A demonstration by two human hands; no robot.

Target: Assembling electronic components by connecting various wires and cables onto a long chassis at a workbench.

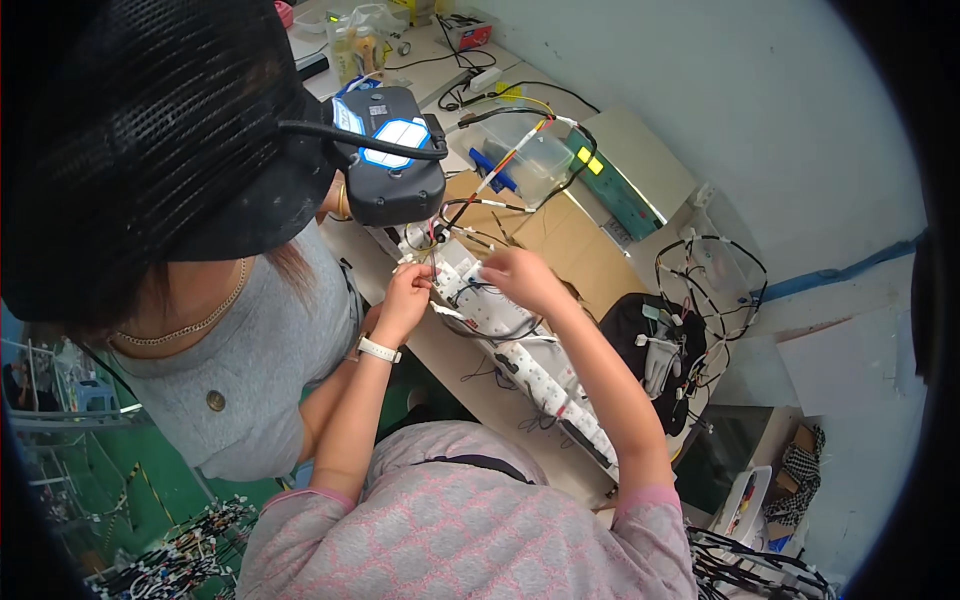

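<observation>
My left hand, with a white watch band on its wrist, pinches thin wires above a long white fixture strip. Close to its right, my right hand has its fingers drawn together over the same strip; what they hold is too small to make out. Dark wires loop across the strip between and below my hands. From there a wire harness, black with white bands and some red and yellow wires, arches toward the back of the table.
A person in a black cap and grey shirt leans in close at left, a black box-shaped device at the cap's front. A clear plastic bin, cardboard, a black bag and another harness lie beyond. Cable bundles hang lower left.
</observation>
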